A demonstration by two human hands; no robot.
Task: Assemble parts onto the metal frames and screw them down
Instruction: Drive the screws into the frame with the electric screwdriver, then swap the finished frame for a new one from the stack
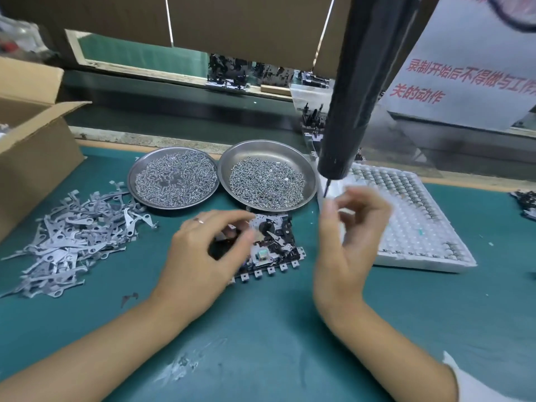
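A metal frame [272, 242] with black and silver parts on it lies on the green mat at the centre. My left hand [203, 256] rests over the frame's left side, its fingers curled at the frame's top edge; motion blur hides whether it pinches anything. My right hand [348, 242] hovers just right of the frame, thumb and fingers curved and raised, blurred, with no object visible between them. A black electric screwdriver [356, 91] hangs from above, its bit tip just above my right thumb.
Two steel dishes of small screws, left dish [136, 181] and right dish [311, 181], stand behind the frame. A pile of flat grey metal levers [66, 242] lies at left beside a cardboard box [34, 152]. A white foam tray [412, 227] of small parts sits at right.
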